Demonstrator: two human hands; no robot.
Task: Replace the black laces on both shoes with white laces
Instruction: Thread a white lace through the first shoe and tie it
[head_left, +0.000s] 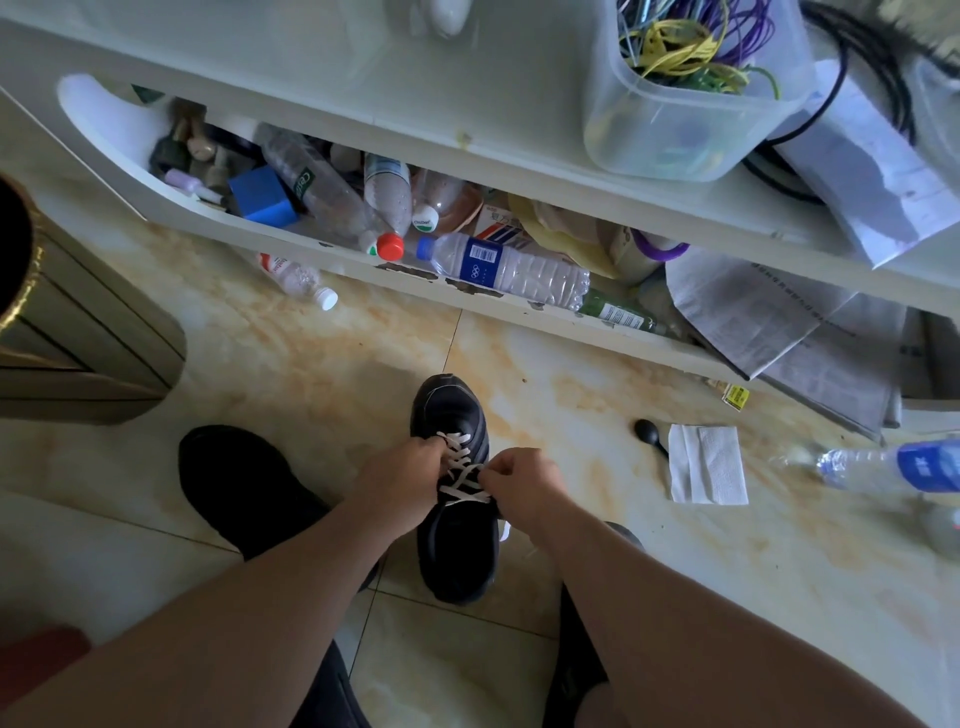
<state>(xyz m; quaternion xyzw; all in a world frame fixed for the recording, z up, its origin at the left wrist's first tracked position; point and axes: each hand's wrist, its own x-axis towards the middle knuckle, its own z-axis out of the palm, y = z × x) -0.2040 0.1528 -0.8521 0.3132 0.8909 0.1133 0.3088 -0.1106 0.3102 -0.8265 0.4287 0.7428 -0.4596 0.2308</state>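
A black shoe (452, 545) stands on the tiled floor, toe pointing away from me, with a white lace (460, 470) crossed through its eyelets. My left hand (400, 475) grips the shoe's left side at the laces, fingers curled. My right hand (524, 486) pinches the white lace at the shoe's right side. A white lace end (505, 532) shows just under my right wrist. A second black shoe (244, 483) lies to the left, partly behind my left forearm; its laces are not visible.
A low white shelf (332, 249) full of plastic bottles runs across the back. A small bottle (296, 278) lies on the floor by it. To the right lie a folded tissue (707, 465), a black round object (648, 432) and a bottle (893, 467). A bin (78, 332) stands left.
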